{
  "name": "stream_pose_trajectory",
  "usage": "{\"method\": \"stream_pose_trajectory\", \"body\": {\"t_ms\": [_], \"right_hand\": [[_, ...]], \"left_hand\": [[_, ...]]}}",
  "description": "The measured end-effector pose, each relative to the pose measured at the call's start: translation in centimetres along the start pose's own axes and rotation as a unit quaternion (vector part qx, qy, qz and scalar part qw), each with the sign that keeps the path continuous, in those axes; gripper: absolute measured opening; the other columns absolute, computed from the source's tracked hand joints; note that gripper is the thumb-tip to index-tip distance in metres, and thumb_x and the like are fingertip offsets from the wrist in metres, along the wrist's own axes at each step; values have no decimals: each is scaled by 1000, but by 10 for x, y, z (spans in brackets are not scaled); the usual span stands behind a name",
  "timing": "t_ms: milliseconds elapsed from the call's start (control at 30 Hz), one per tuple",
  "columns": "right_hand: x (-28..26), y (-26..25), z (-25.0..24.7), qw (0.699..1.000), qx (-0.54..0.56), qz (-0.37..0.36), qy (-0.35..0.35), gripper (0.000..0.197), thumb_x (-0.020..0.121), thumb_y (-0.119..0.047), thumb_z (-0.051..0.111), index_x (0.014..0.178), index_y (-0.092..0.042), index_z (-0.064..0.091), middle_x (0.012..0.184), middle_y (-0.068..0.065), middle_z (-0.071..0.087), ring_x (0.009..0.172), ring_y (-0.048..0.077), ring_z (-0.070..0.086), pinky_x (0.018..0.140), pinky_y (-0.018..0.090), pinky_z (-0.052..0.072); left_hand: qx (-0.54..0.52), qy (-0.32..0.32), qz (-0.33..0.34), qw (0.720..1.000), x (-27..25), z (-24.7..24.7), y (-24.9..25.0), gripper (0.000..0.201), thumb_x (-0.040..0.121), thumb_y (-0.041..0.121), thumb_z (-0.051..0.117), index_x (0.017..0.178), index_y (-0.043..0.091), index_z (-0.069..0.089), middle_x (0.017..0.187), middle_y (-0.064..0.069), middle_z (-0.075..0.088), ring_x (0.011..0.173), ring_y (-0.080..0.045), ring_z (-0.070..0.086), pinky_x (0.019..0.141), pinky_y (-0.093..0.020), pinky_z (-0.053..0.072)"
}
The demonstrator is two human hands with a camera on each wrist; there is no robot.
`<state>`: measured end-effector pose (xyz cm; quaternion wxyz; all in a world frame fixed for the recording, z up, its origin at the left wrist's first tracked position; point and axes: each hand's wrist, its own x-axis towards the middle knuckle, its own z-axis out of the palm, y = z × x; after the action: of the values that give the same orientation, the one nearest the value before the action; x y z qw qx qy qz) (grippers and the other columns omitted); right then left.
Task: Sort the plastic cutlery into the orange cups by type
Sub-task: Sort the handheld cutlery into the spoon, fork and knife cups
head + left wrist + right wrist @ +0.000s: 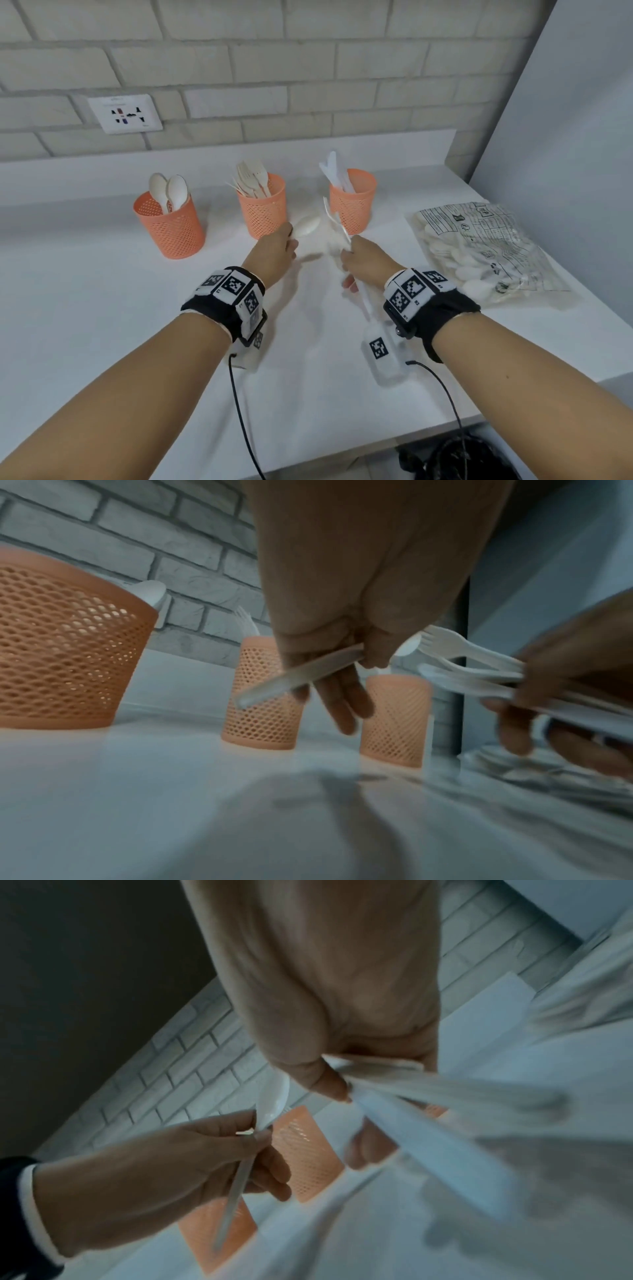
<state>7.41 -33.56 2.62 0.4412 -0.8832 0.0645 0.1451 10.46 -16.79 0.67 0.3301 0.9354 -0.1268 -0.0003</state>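
Your left hand (274, 251) is held above the white tabletop (102, 308), in front of the middle cup. Its grip is closed on a single white spoon (307, 225) — thumb and forefinger pinch the handle, and the bowl points toward the gap between the middle and right cups. In the left wrist view the handle (301, 674) crosses the fingers and sticks out to the left.

Your right hand (364, 262) sits just beside the left, also off the surface. Its grip is closed around a bundle of mixed cutlery (337, 228); the left wrist view shows fork tines (441, 639) fanning out of it. The exact count in the bundle is too blurred to tell.

Three orange mesh cups stand in a row near the brick wall:
- left cup (171, 228) — spoons, bowls up;
- middle cup (262, 209) — forks, tines up;
- right cup (352, 202) — knives.

A clear plastic bag (486, 250) with more white cutlery inside lies flat on the tabletop to the right of the cups.
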Motion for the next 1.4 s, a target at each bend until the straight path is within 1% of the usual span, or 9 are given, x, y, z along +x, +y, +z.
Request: {"method": "stream_pose_trajectory", "body": {"t_ms": [233,333,400,500,633,733,933,1167,1400], "right_hand": [[11,-36,20,984,6,-136,110,26,94,-5,34,120,-3,36,85,5,48,81,22,51,59,25,40],[15,-43,32,981,-22,-153,121,37,86,-8,46,123,-5,41,113,16,49,106,33,52,88,43,49],[16,-44,34,974,-77,-175,120,46,83,-5,52,127,-4,40,119,15,41,113,28,41,97,38,41],[12,-44,33,967,2,-227,118,41,83,-1,48,124,-6,46,111,11,40,112,27,43,99,35,41],[16,-45,27,942,258,-193,93,23,93,-11,42,108,-11,60,108,12,58,95,21,59,74,29,51],[24,-42,16,938,290,-165,93,20,96,-15,47,108,-14,62,104,13,67,92,21,65,83,34,54],[42,-45,1,956,102,-222,162,16,93,-6,49,91,0,63,82,5,57,79,17,52,67,20,41],[85,-58,-55,860,-5,-308,407,11,88,1,48,91,5,58,98,19,58,94,33,48,76,25,31],[131,-29,-58,920,-153,-154,326,23,92,-6,43,103,1,62,112,19,61,110,35,44,88,40,37]], "left_hand": [[-415,-28,-144,898,-4,-2,40,38,95,41,47,108,5,50,69,-4,49,55,-15,43,55,-24,42],[-438,-26,-136,888,4,-1,41,63,81,58,57,116,6,57,101,-11,68,87,-27,65,79,-36,55],[-447,-5,-133,885,6,-4,40,53,87,50,53,114,5,60,110,-13,68,100,-25,66,90,-38,53],[-476,8,-118,871,10,-8,39,37,97,31,43,105,0,62,96,-15,67,89,-22,65,74,-27,52],[-475,5,-91,875,13,-12,41,31,99,26,37,93,5,59,76,-9,53,65,-15,50,61,-24,42],[-471,-9,-82,878,15,-12,39,32,101,27,35,93,7,60,70,-2,53,58,-10,46,58,-22,42],[-457,0,-114,882,23,-13,35,31,100,28,37,85,10,57,66,-2,50,58,-12,46,59,-23,44],[-471,25,-116,874,34,-25,26,29,100,26,41,77,12,50,64,-2,43,55,-13,40,53,-23,36],[-449,12,-74,890,35,-33,14,27,100,31,40,84,11,50,70,-6,44,58,-15,39,54,-23,35]]}}
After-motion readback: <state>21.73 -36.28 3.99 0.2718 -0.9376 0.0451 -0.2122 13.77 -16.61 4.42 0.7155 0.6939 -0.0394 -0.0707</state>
